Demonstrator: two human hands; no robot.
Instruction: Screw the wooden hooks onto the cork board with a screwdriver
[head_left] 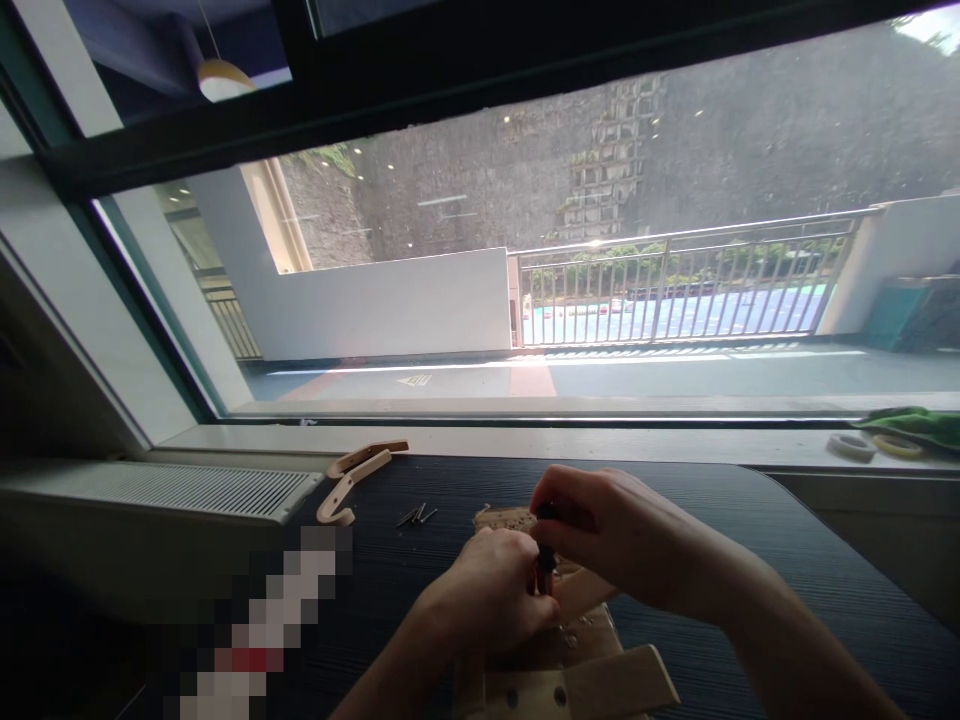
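Nearest the camera, at the bottom of view: pale wooden bar (pixel 615 680), smooth, rounded at its right corner, two dark holes in its face, lying crosswise over a board (pixel 592 635). Farther along the same board, another wooden strip (pixel 581 595), slanting out from beneath the hands, partly covered. Amid the work, a screwdriver (pixel 547 560): slim, black in the handle, reddish lower down, deeply shaded and mostly wrapped by fingers. Located above the board, between the two hands. Long axis close to vertical in view, handle end up, reddish end down toward the board; tip hidden, contact below impossible to tell. Right hand (pixel 592 520) curled round the handle from above, grasping with thumb and fingers. Left hand (pixel 502 575) grasping lower, fingertips about the reddish section. To the left on the dark tabletop (pixel 375 590), a small loose heap of screws (pixel 417 516), pointing several ways. Beyond, near the tabletop's far left edge, two bent wooden hooks (pixel 364 470), side by side. On the sill (pixel 525 442), far right, two pale rings (pixel 851 447), blurred, beside green cloth (pixel 915 428).
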